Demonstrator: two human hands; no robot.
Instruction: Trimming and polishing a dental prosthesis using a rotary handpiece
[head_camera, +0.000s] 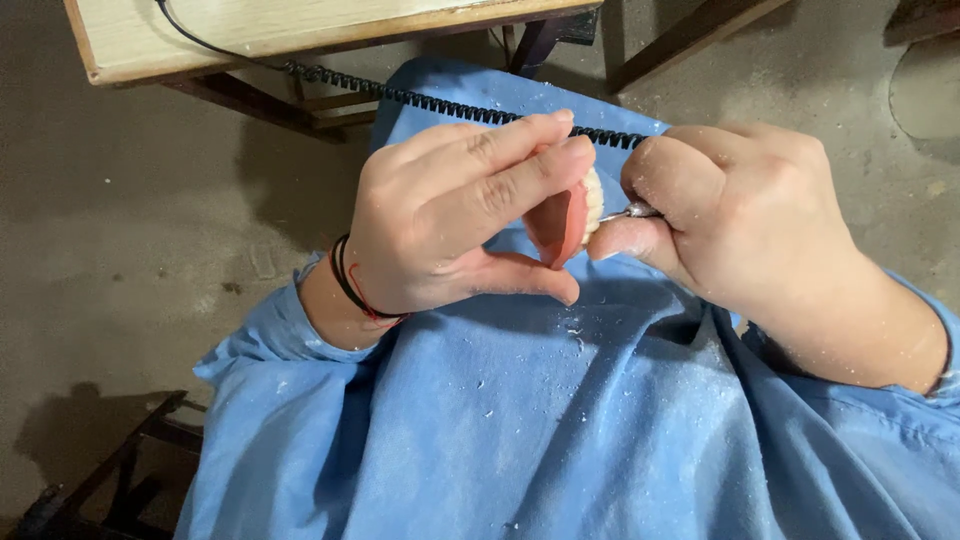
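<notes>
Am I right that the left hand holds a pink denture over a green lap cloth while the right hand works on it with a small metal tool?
Not quite. The head view shows the lap cloth is blue, not green. The rest stands: the left hand holds the pink denture, and the right hand works on it with a small metal tool.

Denture (572, 222): pink base w/ off-white teeth. Gown (560, 420): light blue, speckled w/ white dust. Coiled cord (450, 105): black. Wrist bands (352, 285): black & red. Surface (250, 30): pale wood. Floor (130, 250): grey concrete.
</notes>
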